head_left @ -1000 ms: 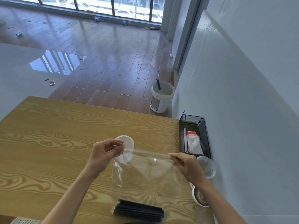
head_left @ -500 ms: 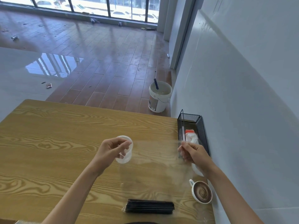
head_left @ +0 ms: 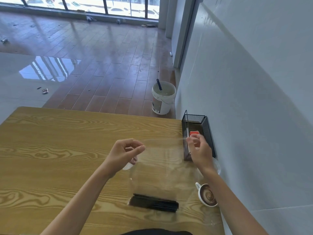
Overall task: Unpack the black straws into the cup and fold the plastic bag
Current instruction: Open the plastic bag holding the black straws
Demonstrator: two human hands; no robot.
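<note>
A clear plastic bag hangs above the wooden table, stretched taut between my hands. My left hand pinches its top left corner and my right hand pinches its top right corner. A bundle of black straws lies across the bottom of the bag. The clear plastic cup stands on the table behind my left hand, mostly hidden by it.
A black mesh tray with a red-topped packet sits against the white wall on the right. A coffee cup with latte art stands near the right edge, a clear lid behind my right wrist. A white bucket is on the floor beyond.
Both hands have moved apart and up, pulling the slack bag top tight and flat. The bag with its straws has lifted a little.
</note>
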